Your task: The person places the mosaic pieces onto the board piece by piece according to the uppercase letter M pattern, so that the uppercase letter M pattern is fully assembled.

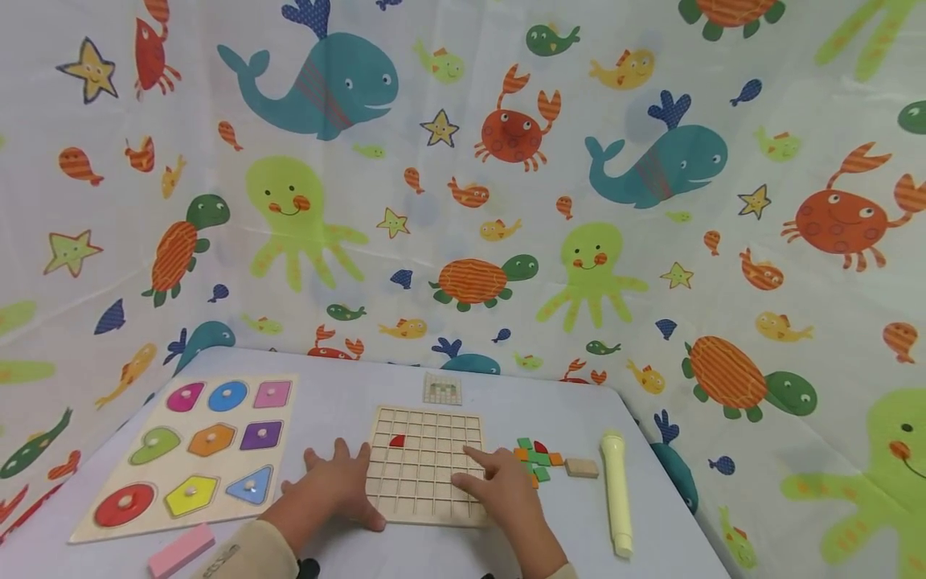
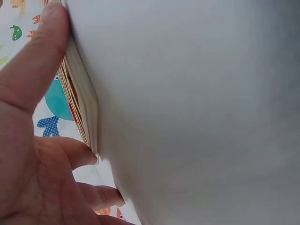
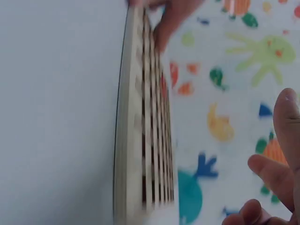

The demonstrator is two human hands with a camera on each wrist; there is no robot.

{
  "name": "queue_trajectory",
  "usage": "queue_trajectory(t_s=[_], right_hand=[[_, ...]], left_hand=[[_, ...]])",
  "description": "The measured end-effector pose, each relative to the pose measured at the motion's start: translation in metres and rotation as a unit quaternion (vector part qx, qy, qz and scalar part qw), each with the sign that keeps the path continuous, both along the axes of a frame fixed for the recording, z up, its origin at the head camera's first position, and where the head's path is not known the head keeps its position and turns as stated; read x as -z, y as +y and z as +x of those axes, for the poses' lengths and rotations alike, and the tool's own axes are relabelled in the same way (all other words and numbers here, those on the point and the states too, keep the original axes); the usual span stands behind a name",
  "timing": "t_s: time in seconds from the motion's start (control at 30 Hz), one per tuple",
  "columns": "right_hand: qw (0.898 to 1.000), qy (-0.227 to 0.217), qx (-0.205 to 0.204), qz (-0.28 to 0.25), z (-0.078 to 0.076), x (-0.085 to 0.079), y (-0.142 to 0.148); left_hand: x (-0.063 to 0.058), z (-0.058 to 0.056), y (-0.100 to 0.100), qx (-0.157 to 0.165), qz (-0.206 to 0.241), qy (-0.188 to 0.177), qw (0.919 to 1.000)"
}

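Observation:
A square wooden grid board (image 1: pixel 427 486) lies on the table, one red quarter-round piece (image 1: pixel 397 441) in a cell toward its upper left. My left hand (image 1: pixel 336 485) is spread along the board's left side; in the left wrist view, the thumb (image 2: pixel 51 33) and a finger touch its edge. Over the board's right side hovers my right hand (image 1: pixel 510 486), index finger and thumb apart with nothing between them. To the right of that hand lie several small green, orange and red pieces (image 1: pixel 535 457). A small pattern card (image 1: pixel 442 389) lies behind the board.
A peg puzzle of coloured shapes (image 1: pixel 210 438) covers the table's left side, with a pink block (image 1: pixel 181 551) in front. On the right are a small wooden block (image 1: pixel 581 468) and a pale yellow stick (image 1: pixel 616 494). A sea-animal curtain (image 1: pixel 463 185) surrounds the table.

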State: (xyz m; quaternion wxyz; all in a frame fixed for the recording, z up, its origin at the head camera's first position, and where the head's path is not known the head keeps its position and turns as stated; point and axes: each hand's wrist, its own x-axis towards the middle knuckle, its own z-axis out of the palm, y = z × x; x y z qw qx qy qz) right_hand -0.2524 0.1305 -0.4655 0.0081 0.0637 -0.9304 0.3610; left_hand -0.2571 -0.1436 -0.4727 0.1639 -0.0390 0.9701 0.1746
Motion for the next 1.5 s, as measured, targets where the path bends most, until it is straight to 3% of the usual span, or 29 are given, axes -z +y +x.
queue_trajectory(t_s=[0.13, 0.3, 0.4, 0.53, 0.7, 0.9, 1.2, 1.5], right_hand=[[0.997, 0.018, 0.054, 0.049, -0.012, 0.004, 0.049], [0.986, 0.001, 0.098, 0.136, -0.038, 0.004, 0.093], [0.982, -0.009, 0.102, 0.160, -0.059, 0.001, 0.101], [0.982, -0.035, 0.105, 0.153, -0.085, 0.005, 0.100], [0.978, -0.058, 0.107, 0.169, -0.106, 0.017, 0.098], [0.976, -0.061, 0.085, 0.192, -0.115, 0.018, 0.089], [0.980, -0.077, 0.120, 0.140, -0.116, 0.019, 0.077], [0.978, -0.090, 0.131, 0.136, -0.120, 0.024, 0.074]], left_hand=[[0.001, -0.001, 0.001, -0.002, 0.003, -0.006, 1.0000], [0.002, -0.002, 0.000, -0.002, -0.004, -0.004, 1.0000], [0.001, -0.002, -0.001, -0.005, -0.003, 0.001, 1.0000], [0.001, -0.001, -0.003, -0.009, 0.003, 0.000, 1.0000], [0.003, 0.002, 0.001, -0.005, 0.011, -0.003, 0.9999], [-0.001, 0.004, 0.005, -0.002, 0.006, -0.001, 1.0000], [-0.002, 0.001, 0.004, -0.002, 0.003, 0.007, 1.0000], [0.002, 0.000, 0.001, -0.003, 0.013, 0.002, 0.9999]])
